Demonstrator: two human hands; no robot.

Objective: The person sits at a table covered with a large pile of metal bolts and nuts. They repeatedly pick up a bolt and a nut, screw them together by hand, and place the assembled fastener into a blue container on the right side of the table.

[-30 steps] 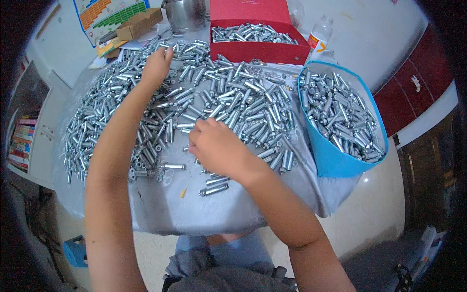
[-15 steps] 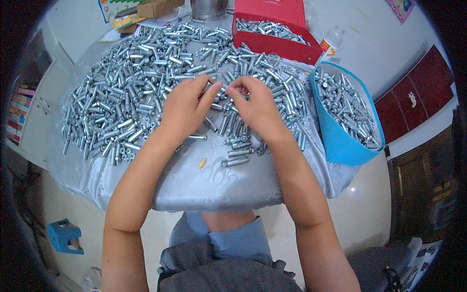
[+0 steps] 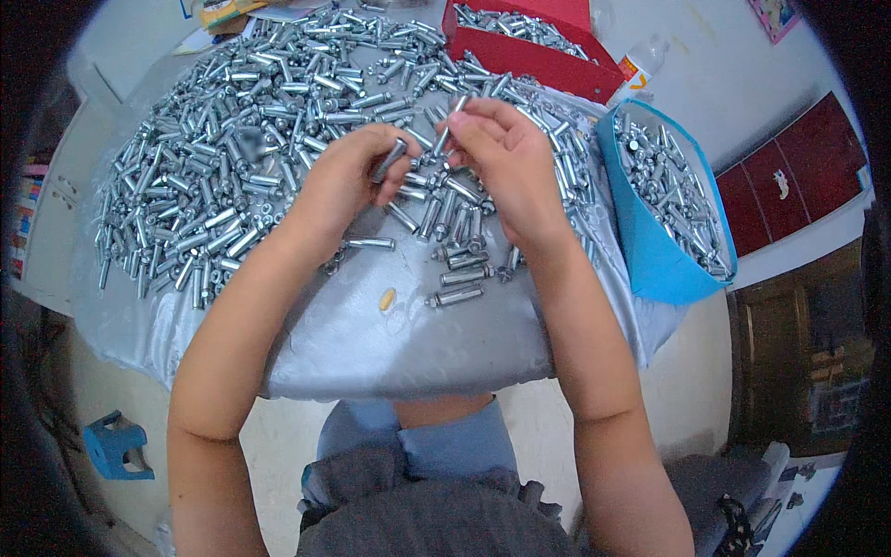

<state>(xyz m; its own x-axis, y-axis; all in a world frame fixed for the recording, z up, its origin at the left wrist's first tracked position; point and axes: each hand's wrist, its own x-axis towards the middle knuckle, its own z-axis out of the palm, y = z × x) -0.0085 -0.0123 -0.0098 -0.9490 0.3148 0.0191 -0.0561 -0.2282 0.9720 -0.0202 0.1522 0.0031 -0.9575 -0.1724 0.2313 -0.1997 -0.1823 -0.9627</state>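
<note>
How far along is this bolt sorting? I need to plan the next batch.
Done: the blue bin at right and the red box beyond already hold many metal bolts. In hand: the left hand grips one bolt, and the right hand pinches another. Left: a large loose pile of bolts covers the grey-covered table, so most seems undone.

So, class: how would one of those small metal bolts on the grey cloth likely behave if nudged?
A bolt looks round and shiny, so it would probably roll and feel slippery. Being metal, it is likely stiff and heavy for its size. The cloth may slow it.
</note>
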